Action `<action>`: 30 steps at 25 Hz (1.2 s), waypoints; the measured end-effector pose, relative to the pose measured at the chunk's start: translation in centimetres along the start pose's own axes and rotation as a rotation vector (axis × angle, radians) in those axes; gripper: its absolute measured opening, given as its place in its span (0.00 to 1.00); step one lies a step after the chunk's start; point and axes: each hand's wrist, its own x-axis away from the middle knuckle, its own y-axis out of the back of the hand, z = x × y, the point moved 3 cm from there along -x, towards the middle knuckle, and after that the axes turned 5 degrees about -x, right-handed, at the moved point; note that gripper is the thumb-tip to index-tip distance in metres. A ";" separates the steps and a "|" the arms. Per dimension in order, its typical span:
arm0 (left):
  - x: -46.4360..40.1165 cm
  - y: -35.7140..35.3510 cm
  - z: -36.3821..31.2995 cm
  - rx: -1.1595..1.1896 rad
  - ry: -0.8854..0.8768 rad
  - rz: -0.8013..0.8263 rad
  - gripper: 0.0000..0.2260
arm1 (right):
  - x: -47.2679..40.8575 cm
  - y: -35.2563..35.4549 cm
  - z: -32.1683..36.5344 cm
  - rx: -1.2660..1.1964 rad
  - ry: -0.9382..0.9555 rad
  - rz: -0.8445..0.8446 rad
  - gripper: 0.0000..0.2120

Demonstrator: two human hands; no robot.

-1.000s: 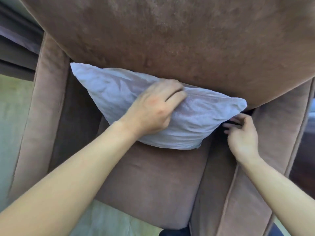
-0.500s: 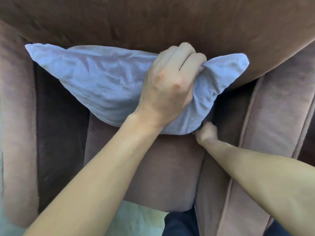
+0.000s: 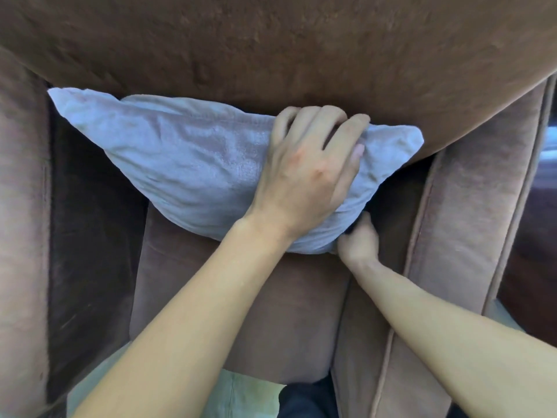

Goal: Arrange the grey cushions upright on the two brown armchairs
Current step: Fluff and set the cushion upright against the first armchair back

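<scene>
A grey cushion [image 3: 187, 158] stands on its edge on the seat of a brown armchair [image 3: 271, 321], leaning against the backrest [image 3: 271, 49]. My left hand [image 3: 307, 176] lies over the cushion's right part, fingers curled over its top edge. At the cushion's lower right corner my right hand [image 3: 358, 239] is closed, with its fingers hidden under the fabric. Only this one armchair and one cushion are in view.
The armchair's left armrest [image 3: 21, 236] and right armrest [image 3: 458, 236] flank the seat. A pale floor [image 3: 247, 393] shows below the seat's front edge, next to my dark trouser leg [image 3: 304, 399]. Dark flooring lies at the far right.
My left hand has loosened from a tight bunching grip to a flatter hold over the cushion's top edge. The cushion sits fuller against the backrest. My right hand stays at the lower right corner.
</scene>
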 end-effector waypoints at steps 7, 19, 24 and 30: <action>4.1 4.0 8.1 -0.181 0.334 -0.011 0.20 | 5.6 9.7 11.8 -0.696 0.703 -0.208 0.18; 1.9 12.6 24.8 -0.577 0.426 0.447 0.12 | 6.5 12.2 14.0 -0.435 0.771 -0.340 0.05; 3.9 12.1 24.5 -0.465 0.611 0.262 0.17 | 6.2 11.9 14.4 -0.385 0.705 -0.362 0.08; 6.2 12.6 25.2 -0.337 0.813 -0.003 0.25 | 8.6 9.6 15.8 -0.157 0.752 -0.468 0.09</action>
